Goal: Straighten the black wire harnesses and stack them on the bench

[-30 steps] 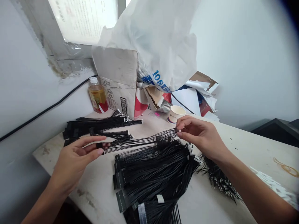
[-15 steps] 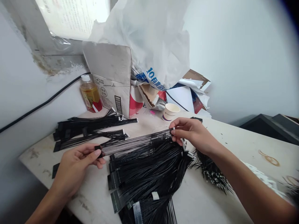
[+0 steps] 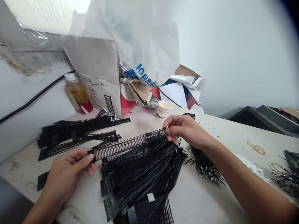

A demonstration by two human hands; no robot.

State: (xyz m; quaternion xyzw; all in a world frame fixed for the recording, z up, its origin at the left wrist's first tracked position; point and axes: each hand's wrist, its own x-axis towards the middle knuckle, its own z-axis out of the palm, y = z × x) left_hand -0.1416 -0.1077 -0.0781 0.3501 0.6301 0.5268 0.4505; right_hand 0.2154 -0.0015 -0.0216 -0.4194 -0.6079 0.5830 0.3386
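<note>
Between my two hands a black wire harness [image 3: 126,143] is stretched out, its thin wires lying side by side. My left hand [image 3: 72,169] pinches the dark block at its left end between thumb and fingers. At the other end my right hand [image 3: 183,130] grips the small connector, which is partly hidden by the fingers. Just below lies a thick pile of similar black harnesses [image 3: 144,174], with white connectors at its right side. Behind my left hand is a second, smaller bundle of harnesses [image 3: 74,129] on the table [image 3: 198,199].
A cardboard box [image 3: 98,68] with a plastic bag [image 3: 144,40] over it stands at the back, beside a bottle [image 3: 78,95] and a paper cup [image 3: 164,109]. Rightward lie bunched cut wires [image 3: 207,166], white connectors [image 3: 252,168] and a rubber band [image 3: 255,147].
The view has shifted, so the things on the table appear farther left. Both hands still hold the same harness stretched between them.
</note>
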